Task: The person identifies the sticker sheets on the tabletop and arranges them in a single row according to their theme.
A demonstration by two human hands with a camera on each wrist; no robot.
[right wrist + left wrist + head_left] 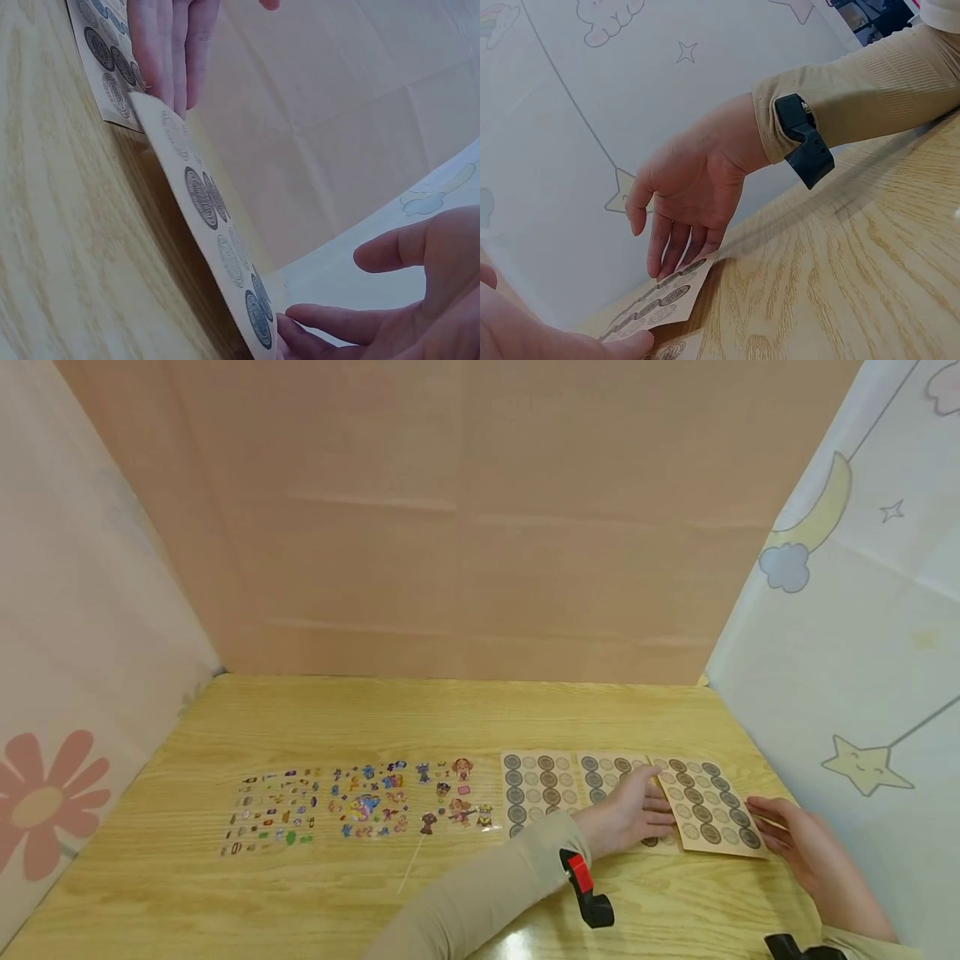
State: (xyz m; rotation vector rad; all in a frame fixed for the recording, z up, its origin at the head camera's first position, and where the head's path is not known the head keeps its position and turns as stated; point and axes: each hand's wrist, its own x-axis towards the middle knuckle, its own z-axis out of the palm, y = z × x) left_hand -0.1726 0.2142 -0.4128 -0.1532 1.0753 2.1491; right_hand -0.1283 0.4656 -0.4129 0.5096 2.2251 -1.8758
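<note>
A tan sheet of round stamp-like stickers (pixel 701 806) lies at the right end of the row, tilted, with its edge raised off the table in the right wrist view. My left hand (pixel 626 814) is at its left edge, fingers straight and reaching over the neighbouring sticker sheet (pixel 596 768). At the opposite edge, the fingertips of my right hand (pixel 802 847) touch the sheet from the side. The right thumb (pixel 390 251) stands away from the paper. Neither hand pinches the sheet between thumb and fingers.
Another tan sticker sheet (pixel 536 781) lies farther left. Beyond it are clear sheets with cartoon pups (pixel 459 810), colourful ponies (pixel 367 810) and small items (pixel 273 810). A thin pale strip (pixel 409 864) lies in front. Patterned cloth walls (pixel 847 635) enclose the wooden table (pixel 225 910).
</note>
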